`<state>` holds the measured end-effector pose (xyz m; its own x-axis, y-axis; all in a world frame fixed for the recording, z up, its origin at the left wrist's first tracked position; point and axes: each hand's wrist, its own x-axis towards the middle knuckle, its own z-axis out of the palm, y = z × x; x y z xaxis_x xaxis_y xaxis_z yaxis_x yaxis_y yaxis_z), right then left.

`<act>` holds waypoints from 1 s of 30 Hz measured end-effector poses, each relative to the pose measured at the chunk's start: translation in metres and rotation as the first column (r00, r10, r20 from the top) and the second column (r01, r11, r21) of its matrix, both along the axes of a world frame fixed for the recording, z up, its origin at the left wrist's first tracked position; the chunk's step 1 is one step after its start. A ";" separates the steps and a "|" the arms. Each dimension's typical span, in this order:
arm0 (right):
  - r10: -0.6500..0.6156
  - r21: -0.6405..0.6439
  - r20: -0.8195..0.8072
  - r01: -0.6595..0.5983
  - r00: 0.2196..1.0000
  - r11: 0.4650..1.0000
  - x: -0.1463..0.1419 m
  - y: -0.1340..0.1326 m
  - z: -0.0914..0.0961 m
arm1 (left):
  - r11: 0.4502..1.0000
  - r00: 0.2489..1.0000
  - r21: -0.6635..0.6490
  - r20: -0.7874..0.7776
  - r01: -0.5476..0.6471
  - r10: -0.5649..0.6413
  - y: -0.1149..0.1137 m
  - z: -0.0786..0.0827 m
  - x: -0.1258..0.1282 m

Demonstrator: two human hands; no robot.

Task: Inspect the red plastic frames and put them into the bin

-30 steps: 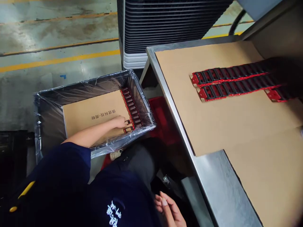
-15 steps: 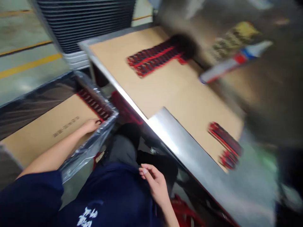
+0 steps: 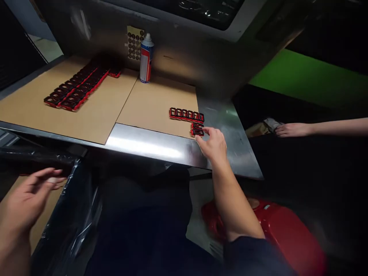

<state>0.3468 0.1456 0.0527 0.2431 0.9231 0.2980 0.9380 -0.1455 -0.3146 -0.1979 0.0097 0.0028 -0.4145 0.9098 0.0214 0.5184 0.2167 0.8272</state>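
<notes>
My right hand [image 3: 214, 143] is at the right end of the table, thumb and forefinger closed on a small black and red frame-like part [image 3: 197, 132]. Another such part [image 3: 197, 125] lies right behind it. Beyond them runs a short row of the same parts [image 3: 186, 114]. My left hand [image 3: 31, 195] is low at the left, above a box lined with dark plastic film [image 3: 76, 203]. Its fingers are stretched and parted, holding nothing that I can see. Cardboard [image 3: 43, 226] shows in the box beneath it.
Two long rows of black and red parts [image 3: 76, 90] lie on the cardboard sheet [image 3: 97, 115] at left. A spray can [image 3: 145, 59] stands against the metal wall near a sticker sheet [image 3: 135, 44]. A red stool [image 3: 284, 230] is below right. Another person's hand [image 3: 293, 130] reaches in from the right.
The view has swung right. My left hand has come away from the parts row in the box. My right hand has risen from my lap to the small parts on the table.
</notes>
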 end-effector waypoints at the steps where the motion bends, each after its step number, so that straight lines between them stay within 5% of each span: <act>1: -0.052 -0.035 0.028 0.053 0.998 0.998 -0.003 0.014 0.003 | 0.996 0.997 -0.052 0.041 0.070 -0.068 0.000 0.009 0.024; 7: -0.150 -0.289 0.152 0.189 0.977 0.939 -0.029 0.065 0.008 | 0.861 0.867 -0.112 0.106 0.496 -0.486 0.000 0.017 0.137; 15: -0.145 -0.375 0.132 0.185 0.981 0.908 -0.021 0.063 0.016 | 0.685 0.691 -0.158 0.334 0.711 -0.641 -0.009 0.005 0.182; 18: -0.028 -0.362 0.128 0.073 0.991 0.929 -0.037 0.023 0.027 | 0.692 0.600 -0.109 0.605 0.714 -0.523 -0.007 -0.004 0.196; 21: 0.250 -0.351 0.086 -0.205 0.964 0.914 -0.077 -0.045 0.023 | 0.790 0.294 -0.009 0.931 0.613 -0.217 -0.004 -0.011 0.217; 23: 0.547 -0.314 0.045 -0.508 0.836 0.802 -0.106 -0.094 0.010 | 0.829 0.076 0.006 0.995 0.559 -0.058 -0.003 -0.012 0.230; 24: 0.679 -0.278 0.032 -0.646 0.733 0.711 -0.119 -0.116 0.002 | 0.842 0.034 -0.014 0.999 0.539 -0.005 -0.002 -0.012 0.235; 26: 0.784 -0.205 0.031 -0.764 0.620 0.612 -0.137 -0.150 -0.013 | 0.872 0.070 -0.137 0.991 0.470 0.118 -0.001 -0.012 0.242; 30: 0.770 -0.060 -0.066 -0.773 0.634 0.631 -0.149 -0.181 -0.037 | 0.855 0.175 -0.336 0.941 0.395 0.290 -0.008 -0.013 0.243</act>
<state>0.1979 -0.0355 0.0152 -0.5609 0.7966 0.2255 0.7089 0.6028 -0.3662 0.0452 0.0021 -0.0106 0.2675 0.6671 -0.6953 -0.5699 0.6914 0.4440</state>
